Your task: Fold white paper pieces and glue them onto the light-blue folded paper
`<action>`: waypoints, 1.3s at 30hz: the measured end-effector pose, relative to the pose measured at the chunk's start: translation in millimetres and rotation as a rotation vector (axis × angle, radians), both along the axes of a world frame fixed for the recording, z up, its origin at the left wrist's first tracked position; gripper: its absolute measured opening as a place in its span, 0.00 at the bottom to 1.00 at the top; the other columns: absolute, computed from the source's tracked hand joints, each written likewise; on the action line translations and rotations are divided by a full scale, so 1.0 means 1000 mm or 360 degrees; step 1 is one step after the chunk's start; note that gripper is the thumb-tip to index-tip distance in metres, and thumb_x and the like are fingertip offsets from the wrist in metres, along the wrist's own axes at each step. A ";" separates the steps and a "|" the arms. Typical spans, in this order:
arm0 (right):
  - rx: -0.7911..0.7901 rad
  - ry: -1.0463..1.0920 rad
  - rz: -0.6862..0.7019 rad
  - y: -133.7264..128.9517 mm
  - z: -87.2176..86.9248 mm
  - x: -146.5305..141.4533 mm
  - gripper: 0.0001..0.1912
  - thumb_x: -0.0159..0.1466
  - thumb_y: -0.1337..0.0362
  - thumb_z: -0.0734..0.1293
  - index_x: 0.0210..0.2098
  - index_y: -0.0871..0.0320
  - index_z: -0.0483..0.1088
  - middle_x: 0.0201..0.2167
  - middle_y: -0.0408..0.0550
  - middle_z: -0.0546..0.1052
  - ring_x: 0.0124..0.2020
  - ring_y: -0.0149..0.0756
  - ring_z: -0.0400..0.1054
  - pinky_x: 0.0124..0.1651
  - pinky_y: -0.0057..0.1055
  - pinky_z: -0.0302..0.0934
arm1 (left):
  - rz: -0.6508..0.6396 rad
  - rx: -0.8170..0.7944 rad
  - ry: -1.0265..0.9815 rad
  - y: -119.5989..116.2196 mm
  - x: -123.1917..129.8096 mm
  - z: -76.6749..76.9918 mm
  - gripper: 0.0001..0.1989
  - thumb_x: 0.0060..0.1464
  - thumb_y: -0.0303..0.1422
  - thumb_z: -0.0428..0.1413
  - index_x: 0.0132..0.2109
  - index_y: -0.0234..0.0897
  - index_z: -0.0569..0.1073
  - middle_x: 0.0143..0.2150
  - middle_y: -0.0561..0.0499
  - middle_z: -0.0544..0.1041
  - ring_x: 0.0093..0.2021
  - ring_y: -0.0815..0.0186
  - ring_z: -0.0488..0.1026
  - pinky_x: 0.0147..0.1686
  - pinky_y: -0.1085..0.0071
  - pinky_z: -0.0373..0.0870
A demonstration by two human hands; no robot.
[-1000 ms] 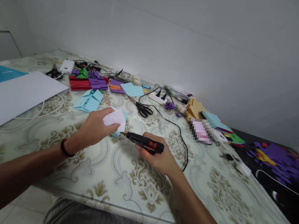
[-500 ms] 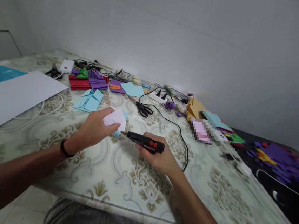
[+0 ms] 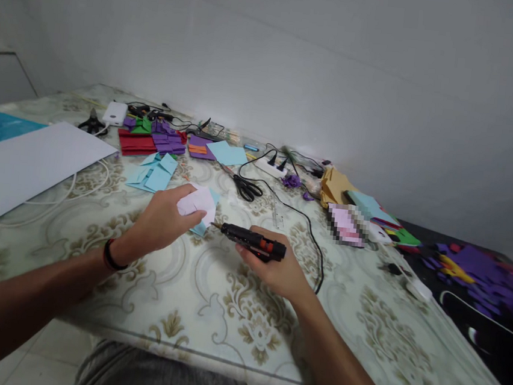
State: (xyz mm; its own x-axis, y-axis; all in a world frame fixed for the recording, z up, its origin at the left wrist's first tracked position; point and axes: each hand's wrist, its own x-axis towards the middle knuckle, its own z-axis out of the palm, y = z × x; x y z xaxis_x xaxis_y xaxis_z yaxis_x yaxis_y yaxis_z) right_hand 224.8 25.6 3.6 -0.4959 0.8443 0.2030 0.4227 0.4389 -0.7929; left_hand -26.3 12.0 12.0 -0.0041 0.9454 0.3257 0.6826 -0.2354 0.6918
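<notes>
My left hand (image 3: 166, 217) is closed on a small white paper piece (image 3: 198, 202), its thumb on the near side. Light blue paper (image 3: 199, 229) shows from under the white piece's edge; whether the two are joined I cannot tell. My right hand (image 3: 276, 267) grips a black glue gun (image 3: 252, 240) with red-orange parts. The gun's thin nozzle points left at the paper's right edge, very near it. Beyond my left hand lies a folded light blue paper piece (image 3: 153, 172) on the patterned tablecloth (image 3: 208, 315).
Black-handled scissors (image 3: 246, 188) lie beyond the paper. A black cable (image 3: 302, 212) loops from a white power strip (image 3: 270, 168). Folded red paper (image 3: 136, 143) and purple paper (image 3: 168, 141) sit at the back. A large white sheet (image 3: 36, 165) covers the left; a pixelated rectangle (image 3: 346, 224) lies right.
My right hand and the glue gun have shifted slightly right, the nozzle now a little higher along the paper's edge. My left hand and the paper have hardly moved.
</notes>
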 end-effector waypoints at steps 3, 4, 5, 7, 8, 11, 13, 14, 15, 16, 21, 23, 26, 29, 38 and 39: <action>0.0022 0.0016 -0.0007 0.001 -0.001 0.000 0.11 0.62 0.60 0.69 0.27 0.57 0.69 0.21 0.38 0.64 0.22 0.29 0.55 0.26 0.28 0.50 | 0.0006 0.0028 0.0020 0.001 0.000 -0.001 0.08 0.56 0.37 0.60 0.38 0.37 0.76 0.30 0.53 0.79 0.29 0.64 0.73 0.31 0.70 0.64; 0.0027 0.0018 -0.0009 0.001 -0.001 0.000 0.11 0.62 0.60 0.69 0.27 0.57 0.69 0.21 0.39 0.65 0.22 0.29 0.55 0.26 0.28 0.51 | 0.0011 0.0034 0.0028 0.001 0.000 -0.001 0.08 0.56 0.37 0.60 0.37 0.37 0.75 0.29 0.53 0.78 0.29 0.64 0.73 0.31 0.70 0.64; 0.0029 0.0023 -0.0013 0.001 -0.001 0.000 0.10 0.62 0.60 0.69 0.27 0.57 0.69 0.21 0.39 0.65 0.22 0.29 0.55 0.26 0.28 0.51 | 0.0014 0.0037 0.0037 0.001 0.000 -0.001 0.07 0.56 0.36 0.60 0.37 0.37 0.75 0.29 0.53 0.78 0.28 0.64 0.72 0.30 0.71 0.63; 0.0033 0.0034 -0.0018 0.000 -0.001 0.000 0.09 0.62 0.61 0.69 0.27 0.58 0.70 0.20 0.39 0.65 0.23 0.29 0.56 0.26 0.28 0.51 | 0.0019 0.0039 0.0052 0.001 0.000 -0.001 0.07 0.56 0.36 0.60 0.37 0.36 0.75 0.28 0.54 0.77 0.27 0.65 0.71 0.30 0.71 0.63; 0.0034 0.0038 -0.0020 0.000 -0.001 0.000 0.09 0.61 0.62 0.69 0.27 0.58 0.70 0.20 0.39 0.65 0.23 0.29 0.56 0.26 0.28 0.51 | 0.0018 0.0044 0.0058 0.000 0.001 -0.001 0.07 0.56 0.36 0.61 0.37 0.36 0.75 0.28 0.54 0.77 0.27 0.66 0.70 0.30 0.71 0.63; 0.0041 0.0055 -0.0029 0.000 -0.001 0.000 0.09 0.61 0.62 0.69 0.26 0.57 0.69 0.20 0.39 0.65 0.23 0.29 0.55 0.26 0.28 0.52 | 0.0024 0.0087 0.0086 0.000 0.001 -0.001 0.06 0.56 0.35 0.61 0.37 0.36 0.75 0.29 0.54 0.77 0.28 0.66 0.70 0.30 0.71 0.62; 0.0044 0.0061 -0.0034 0.000 -0.002 -0.001 0.09 0.61 0.62 0.69 0.26 0.57 0.68 0.20 0.38 0.64 0.23 0.29 0.55 0.27 0.28 0.52 | 0.0027 0.0105 0.0101 0.000 0.001 -0.001 0.06 0.56 0.34 0.62 0.37 0.37 0.75 0.30 0.54 0.76 0.28 0.66 0.70 0.30 0.71 0.62; 0.0043 0.0065 -0.0039 0.000 -0.002 -0.001 0.10 0.61 0.62 0.69 0.25 0.57 0.67 0.20 0.38 0.64 0.22 0.29 0.55 0.27 0.28 0.52 | 0.0029 0.0107 0.0105 0.000 0.001 -0.002 0.06 0.56 0.34 0.62 0.37 0.37 0.75 0.29 0.54 0.76 0.28 0.66 0.69 0.30 0.72 0.62; 0.0038 0.0066 -0.0048 0.001 -0.002 -0.001 0.10 0.61 0.63 0.69 0.25 0.57 0.67 0.20 0.38 0.64 0.23 0.29 0.55 0.27 0.28 0.52 | 0.0028 0.0106 0.0110 0.000 0.001 -0.002 0.06 0.56 0.34 0.62 0.37 0.37 0.75 0.29 0.54 0.75 0.28 0.66 0.69 0.30 0.72 0.62; 0.0031 0.0066 -0.0056 0.001 -0.002 0.000 0.10 0.61 0.63 0.69 0.25 0.57 0.67 0.20 0.38 0.64 0.23 0.29 0.55 0.27 0.28 0.52 | 0.0026 0.0105 0.0115 0.001 0.001 -0.002 0.06 0.56 0.34 0.62 0.37 0.37 0.74 0.29 0.54 0.75 0.28 0.66 0.69 0.30 0.71 0.62; 0.0005 0.0070 -0.0087 0.001 -0.005 0.001 0.11 0.61 0.61 0.70 0.25 0.57 0.66 0.20 0.38 0.64 0.22 0.29 0.54 0.26 0.28 0.51 | 0.0016 0.0082 0.0117 0.001 0.001 -0.004 0.07 0.56 0.35 0.62 0.38 0.37 0.75 0.31 0.53 0.77 0.30 0.64 0.72 0.30 0.71 0.63; 0.0002 0.0070 -0.0112 0.001 -0.005 0.001 0.11 0.61 0.61 0.70 0.25 0.57 0.66 0.20 0.38 0.63 0.22 0.29 0.54 0.26 0.28 0.51 | -0.0001 0.0086 0.0106 0.001 0.001 -0.006 0.08 0.56 0.36 0.62 0.40 0.37 0.75 0.33 0.51 0.79 0.32 0.63 0.74 0.32 0.70 0.64; 0.0003 0.0073 -0.0142 0.001 -0.006 0.001 0.12 0.61 0.61 0.70 0.25 0.57 0.65 0.20 0.38 0.63 0.23 0.29 0.54 0.26 0.28 0.50 | -0.0042 0.0092 0.0102 0.000 0.002 -0.006 0.08 0.57 0.36 0.61 0.41 0.37 0.76 0.36 0.50 0.81 0.34 0.61 0.76 0.34 0.69 0.66; 0.0007 0.0078 -0.0162 0.002 -0.006 0.001 0.12 0.61 0.60 0.70 0.25 0.57 0.66 0.20 0.38 0.63 0.23 0.29 0.54 0.26 0.28 0.50 | -0.0044 0.0075 0.0125 0.000 0.002 -0.005 0.08 0.57 0.35 0.61 0.42 0.37 0.77 0.36 0.49 0.82 0.35 0.60 0.77 0.35 0.68 0.67; 0.0019 0.0100 -0.0158 0.001 -0.006 0.002 0.11 0.61 0.61 0.70 0.26 0.57 0.66 0.21 0.38 0.64 0.23 0.30 0.55 0.26 0.28 0.51 | -0.0080 0.0149 0.0158 -0.001 0.003 -0.006 0.09 0.58 0.36 0.61 0.42 0.35 0.78 0.38 0.47 0.83 0.33 0.61 0.76 0.33 0.69 0.67; 0.0018 0.0088 -0.0158 0.001 -0.005 0.002 0.12 0.61 0.60 0.70 0.25 0.56 0.65 0.20 0.38 0.63 0.23 0.30 0.54 0.26 0.28 0.50 | -0.0086 0.0149 0.0164 -0.002 0.003 -0.006 0.08 0.59 0.36 0.60 0.42 0.35 0.78 0.36 0.48 0.83 0.31 0.63 0.75 0.32 0.69 0.66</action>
